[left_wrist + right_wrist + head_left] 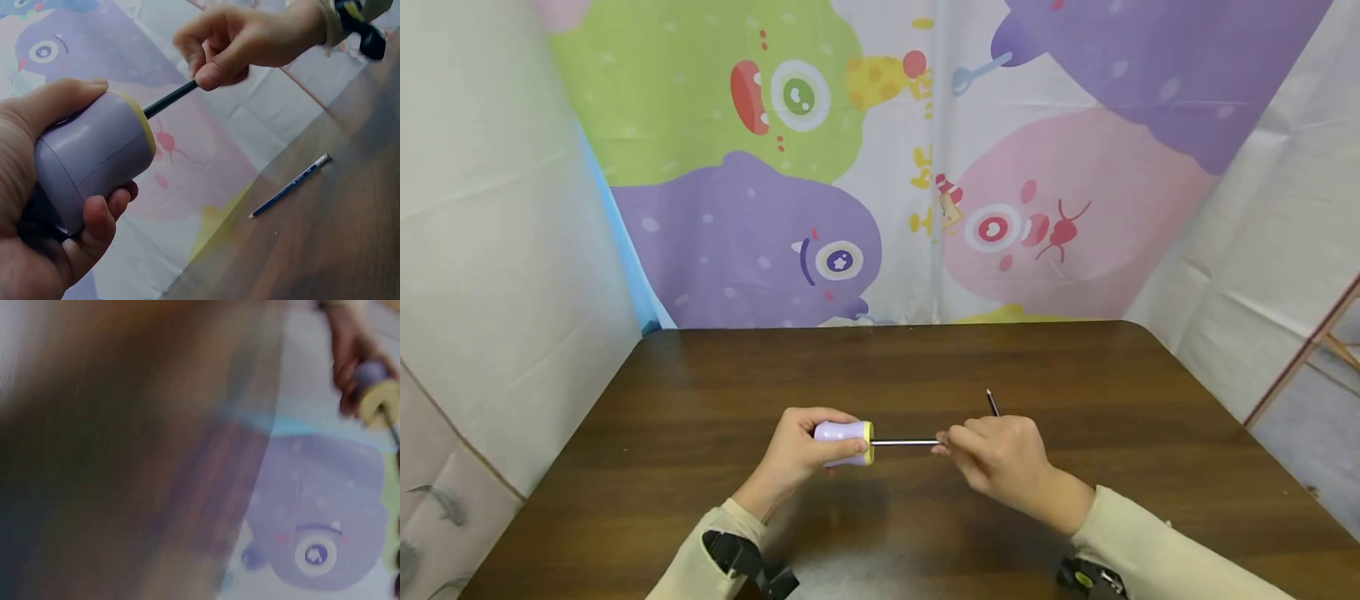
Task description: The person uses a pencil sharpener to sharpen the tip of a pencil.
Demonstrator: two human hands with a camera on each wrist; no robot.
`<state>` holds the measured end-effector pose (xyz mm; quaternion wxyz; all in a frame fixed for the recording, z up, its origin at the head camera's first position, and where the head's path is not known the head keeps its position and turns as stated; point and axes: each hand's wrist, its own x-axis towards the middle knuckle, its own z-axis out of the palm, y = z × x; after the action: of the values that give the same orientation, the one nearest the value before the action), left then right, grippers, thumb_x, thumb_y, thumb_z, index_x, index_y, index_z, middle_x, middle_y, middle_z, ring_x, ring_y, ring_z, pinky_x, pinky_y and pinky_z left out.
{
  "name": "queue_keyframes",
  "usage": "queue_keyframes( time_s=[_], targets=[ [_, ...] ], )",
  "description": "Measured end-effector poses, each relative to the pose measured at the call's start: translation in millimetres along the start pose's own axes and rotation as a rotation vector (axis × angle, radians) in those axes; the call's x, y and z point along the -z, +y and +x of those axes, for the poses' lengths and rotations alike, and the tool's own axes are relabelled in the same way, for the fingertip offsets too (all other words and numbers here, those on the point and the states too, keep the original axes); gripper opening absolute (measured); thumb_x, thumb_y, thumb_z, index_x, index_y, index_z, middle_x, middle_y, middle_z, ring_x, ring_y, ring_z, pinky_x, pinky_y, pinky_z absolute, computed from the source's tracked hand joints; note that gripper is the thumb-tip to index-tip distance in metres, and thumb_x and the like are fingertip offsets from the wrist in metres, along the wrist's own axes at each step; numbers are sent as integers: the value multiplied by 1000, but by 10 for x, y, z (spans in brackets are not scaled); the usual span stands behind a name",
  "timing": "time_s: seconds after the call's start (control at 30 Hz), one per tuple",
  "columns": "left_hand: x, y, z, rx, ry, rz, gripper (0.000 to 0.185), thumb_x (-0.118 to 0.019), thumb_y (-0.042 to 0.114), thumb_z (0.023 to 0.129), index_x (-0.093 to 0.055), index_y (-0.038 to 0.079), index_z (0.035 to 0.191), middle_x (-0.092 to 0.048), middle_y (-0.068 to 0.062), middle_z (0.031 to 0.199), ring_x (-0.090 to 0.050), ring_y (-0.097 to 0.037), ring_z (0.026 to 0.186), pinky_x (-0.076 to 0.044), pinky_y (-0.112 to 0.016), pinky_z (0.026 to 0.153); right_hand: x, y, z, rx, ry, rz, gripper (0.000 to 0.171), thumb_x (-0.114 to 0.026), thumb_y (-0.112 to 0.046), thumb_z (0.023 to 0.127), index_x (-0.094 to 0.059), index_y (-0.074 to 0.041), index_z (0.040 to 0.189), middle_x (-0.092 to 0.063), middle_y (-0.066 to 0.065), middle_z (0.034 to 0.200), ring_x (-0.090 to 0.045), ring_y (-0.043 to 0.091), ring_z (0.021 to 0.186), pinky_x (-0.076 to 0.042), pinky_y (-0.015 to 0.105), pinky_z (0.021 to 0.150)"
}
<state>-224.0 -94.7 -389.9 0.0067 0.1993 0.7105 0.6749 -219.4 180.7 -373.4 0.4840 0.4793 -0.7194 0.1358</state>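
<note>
White cloth (490,208) hangs down the left side, next to a printed curtain (910,292) of green, purple and pink cartoon creatures that spans the back of the dark brown, wood-grained counter (880,367). At lower left, a cream sleeve (688,571) with a black wrist device (733,552) leads to the left hand (790,454), its thumb and fingers wrapped round a lilac pencil sharpener (842,432). The sharpener is held on its side over the middle of the counter, its yellow end (869,429) facing right. Into that end goes a dark pencil (904,442), roughly level in the head view; the blurred right wrist view also shows it entering the yellow face. The pencil's other end is pinched between the thumb and curled fingers of the right hand (1000,458). Just beyond this hand lies a second pencil (992,403) on the counter, partly hidden behind it, its sharpened tip pointing away from the person; the left wrist view shows it whole and dark blue. Further right come another cream cuff (1112,521) and black device (1093,575), then more white cloth along the edge
</note>
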Motion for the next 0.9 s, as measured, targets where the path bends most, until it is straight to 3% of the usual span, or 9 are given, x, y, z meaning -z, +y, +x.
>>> queue_keyframes(
  time_s=[0.1, 0.17, 0.3, 0.47, 0.57, 0.63, 0.7, 0.8, 0.9],
  targets=[
    [-18, 13, 11, 8, -6, 17, 30, -81, -4, 72, -68, -17, 96, -66, -10, 76, -55, -13, 58, -46, -26, 42, 118, -70, 27, -347, -228, 257, 36, -64, -37, 97, -47, -20, 70, -70, -11, 69, -30, -7, 43, -20, 12, 42],
    [-26, 6, 9, 20, -18, 17, 30, -81, -4, 72, -68, -17, 96, -66, -10, 76, -55, -13, 57, -46, -26, 42, 206, -68, 97, -589, -410, 426, 32, -70, -35, 92, -51, -21, 70, -70, -11, 72, -28, -6, 46, -21, 16, 45],
    [-45, -24, 3, 28, -39, 20, 30, -81, -4, 73, -68, -18, 96, -66, -10, 76, -56, -13, 58, -47, -26, 42, 301, 21, 237, -1015, -688, 819, 27, -73, -19, 91, -55, -10, 72, -48, -7, 58, -26, 4, 48, -23, 22, 46],
    [-55, -43, -7, 0, -49, 29, 30, -81, -4, 72, -69, -16, 97, -67, -11, 76, -55, -13, 58, -46, -26, 42, 320, 123, 262, -1390, -891, 1157, 35, -67, -21, 95, -44, -9, 71, -30, -4, 52, -16, 8, 44, -14, 23, 41],
    [-40, -49, -10, -12, -57, 48, 30, -81, -4, 72, -69, -16, 97, -67, -10, 76, -55, -13, 58, -47, -28, 42, 302, 148, 255, -1482, -959, 1222, 34, -66, -24, 95, -44, -12, 73, -26, -5, 51, -14, 7, 43, -11, 22, 41],
    [-28, -47, -7, -17, -49, 59, 29, -81, -4, 72, -70, -15, 96, -67, -9, 76, -55, -12, 58, -48, -28, 42, 290, 157, 249, -1438, -946, 1226, 30, -65, -23, 96, -48, -8, 76, -27, -5, 51, -15, 7, 44, -12, 22, 41],
    [-14, -41, 1, -14, -38, 53, 28, -81, -4, 72, -70, -14, 96, -67, -9, 76, -56, -13, 58, -48, -29, 42, 288, 151, 240, -1295, -888, 1170, 24, -66, -21, 96, -55, -4, 82, -34, -5, 53, -21, 7, 44, -18, 22, 41],
    [6, -15, 8, -4, -20, 43, 28, -82, -2, 73, -70, -14, 96, -67, -8, 76, -57, -13, 59, -48, -28, 42, 311, 123, 204, -885, -758, 948, 13, -68, -19, 95, -67, -7, 92, -58, -7, 65, -39, 2, 51, -33, 21, 45],
    [21, 10, 11, 3, -13, 29, 30, -82, -1, 74, -69, -15, 97, -67, -8, 77, -57, -14, 59, -48, -28, 42, 320, 82, 167, -371, -540, 494, 14, -64, -25, 99, -74, -15, 97, -65, -11, 77, -47, -1, 55, -39, 18, 49]
  ],
)
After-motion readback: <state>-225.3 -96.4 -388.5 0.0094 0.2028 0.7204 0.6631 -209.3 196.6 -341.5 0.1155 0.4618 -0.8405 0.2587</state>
